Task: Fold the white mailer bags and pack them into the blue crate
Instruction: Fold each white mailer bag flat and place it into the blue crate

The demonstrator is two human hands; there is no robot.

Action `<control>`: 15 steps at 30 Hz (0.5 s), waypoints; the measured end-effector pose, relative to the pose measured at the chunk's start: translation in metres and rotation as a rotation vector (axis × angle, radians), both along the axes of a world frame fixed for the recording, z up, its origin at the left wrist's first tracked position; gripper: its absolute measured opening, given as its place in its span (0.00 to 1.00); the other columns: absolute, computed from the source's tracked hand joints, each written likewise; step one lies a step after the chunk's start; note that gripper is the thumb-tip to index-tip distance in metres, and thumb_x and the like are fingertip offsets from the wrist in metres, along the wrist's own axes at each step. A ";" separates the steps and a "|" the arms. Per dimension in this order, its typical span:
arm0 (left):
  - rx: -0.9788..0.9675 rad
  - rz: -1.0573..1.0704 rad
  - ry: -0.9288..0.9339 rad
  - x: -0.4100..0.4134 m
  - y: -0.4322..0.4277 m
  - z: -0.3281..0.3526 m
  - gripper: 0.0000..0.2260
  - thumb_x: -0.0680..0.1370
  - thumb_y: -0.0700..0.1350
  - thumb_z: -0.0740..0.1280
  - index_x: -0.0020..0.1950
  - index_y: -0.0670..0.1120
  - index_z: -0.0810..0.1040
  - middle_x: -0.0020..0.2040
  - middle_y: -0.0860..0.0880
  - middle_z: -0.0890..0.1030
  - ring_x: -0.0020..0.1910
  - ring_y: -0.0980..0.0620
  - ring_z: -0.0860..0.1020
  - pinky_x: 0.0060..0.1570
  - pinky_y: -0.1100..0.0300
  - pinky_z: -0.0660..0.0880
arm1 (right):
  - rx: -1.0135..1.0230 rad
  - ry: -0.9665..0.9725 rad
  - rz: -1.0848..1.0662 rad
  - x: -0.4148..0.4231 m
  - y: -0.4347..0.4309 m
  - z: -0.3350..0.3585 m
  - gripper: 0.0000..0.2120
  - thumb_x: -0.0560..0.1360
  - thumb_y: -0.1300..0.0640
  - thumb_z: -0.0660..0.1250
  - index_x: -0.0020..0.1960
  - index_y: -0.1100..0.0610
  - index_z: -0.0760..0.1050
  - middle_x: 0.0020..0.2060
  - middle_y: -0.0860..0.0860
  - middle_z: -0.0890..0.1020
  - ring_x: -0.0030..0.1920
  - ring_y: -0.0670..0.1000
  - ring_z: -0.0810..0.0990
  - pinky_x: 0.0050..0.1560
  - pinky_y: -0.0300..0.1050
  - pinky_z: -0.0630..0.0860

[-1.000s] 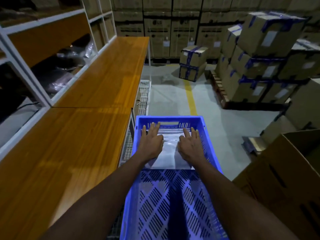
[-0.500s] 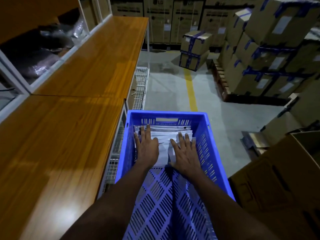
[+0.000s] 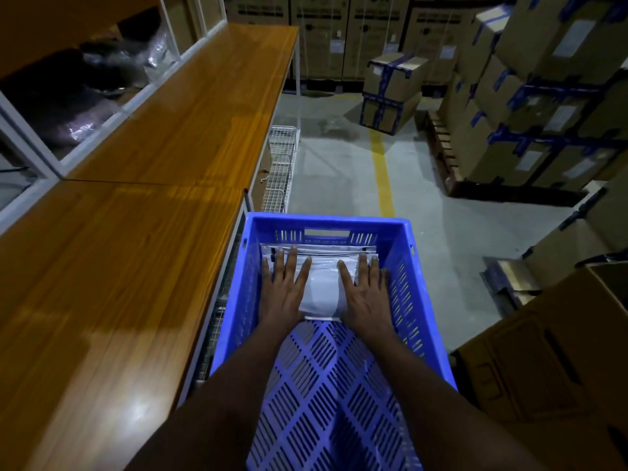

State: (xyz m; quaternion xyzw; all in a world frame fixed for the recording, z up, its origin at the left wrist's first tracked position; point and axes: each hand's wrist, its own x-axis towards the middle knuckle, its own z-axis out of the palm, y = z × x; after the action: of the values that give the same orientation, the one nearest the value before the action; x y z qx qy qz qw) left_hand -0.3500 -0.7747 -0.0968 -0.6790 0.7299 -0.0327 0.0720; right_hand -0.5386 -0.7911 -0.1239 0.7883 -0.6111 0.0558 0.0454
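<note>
Left hand, right hand lay flat, fingers straight, on mailer bags at blue crate far wall — even downward pressure seemed best.

The blue crate lies open in its near half; mailer bags fill its far end; the tabletop hems its left.

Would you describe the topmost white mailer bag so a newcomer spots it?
Start at the blue crate beside the wooden bench. White mailer bags are stacked at its far end; the topmost bag lies folded, pressed by the left hand and right hand.
</note>
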 end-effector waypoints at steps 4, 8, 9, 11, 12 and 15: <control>-0.009 0.041 0.008 0.000 -0.005 0.004 0.55 0.73 0.68 0.68 0.79 0.49 0.31 0.77 0.40 0.28 0.78 0.35 0.35 0.70 0.34 0.31 | -0.029 0.024 -0.020 0.001 -0.008 0.004 0.46 0.67 0.47 0.77 0.79 0.53 0.58 0.76 0.68 0.60 0.76 0.71 0.57 0.72 0.71 0.57; 0.018 0.060 -0.022 -0.003 0.003 0.006 0.54 0.74 0.65 0.69 0.79 0.49 0.31 0.78 0.40 0.30 0.78 0.35 0.34 0.71 0.34 0.33 | -0.010 0.042 -0.015 0.001 -0.007 0.005 0.48 0.69 0.45 0.76 0.79 0.51 0.51 0.77 0.68 0.58 0.77 0.71 0.55 0.73 0.71 0.55; 0.022 0.062 -0.024 -0.003 0.006 0.008 0.54 0.74 0.64 0.69 0.79 0.49 0.31 0.78 0.39 0.30 0.78 0.35 0.34 0.72 0.34 0.34 | -0.003 0.055 -0.020 0.001 -0.006 0.007 0.48 0.70 0.44 0.75 0.80 0.51 0.51 0.77 0.67 0.57 0.77 0.70 0.54 0.74 0.70 0.54; 0.020 0.070 -0.035 -0.003 0.011 0.012 0.53 0.75 0.63 0.69 0.80 0.49 0.31 0.79 0.39 0.31 0.78 0.35 0.34 0.72 0.34 0.34 | 0.007 0.079 -0.024 0.002 -0.001 0.013 0.45 0.72 0.44 0.73 0.81 0.51 0.53 0.77 0.67 0.57 0.77 0.70 0.53 0.74 0.70 0.53; 0.013 0.072 -0.052 -0.004 0.014 0.016 0.52 0.76 0.62 0.69 0.80 0.48 0.32 0.79 0.39 0.31 0.78 0.35 0.35 0.72 0.34 0.34 | 0.013 0.092 -0.021 0.003 0.001 0.018 0.43 0.73 0.45 0.72 0.81 0.51 0.53 0.78 0.66 0.56 0.77 0.70 0.53 0.74 0.70 0.52; -0.034 0.057 -0.095 -0.007 0.024 0.030 0.44 0.81 0.57 0.64 0.81 0.45 0.35 0.79 0.36 0.34 0.78 0.33 0.38 0.70 0.33 0.33 | 0.022 0.138 -0.037 0.005 0.011 0.031 0.39 0.75 0.48 0.70 0.80 0.52 0.56 0.78 0.66 0.57 0.77 0.69 0.54 0.74 0.69 0.53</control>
State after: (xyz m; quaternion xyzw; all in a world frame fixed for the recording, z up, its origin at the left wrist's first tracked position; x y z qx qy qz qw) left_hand -0.3567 -0.7512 -0.0673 -0.6983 0.7054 -0.0753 0.0958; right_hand -0.5334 -0.7798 -0.0926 0.7793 -0.6215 -0.0063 0.0796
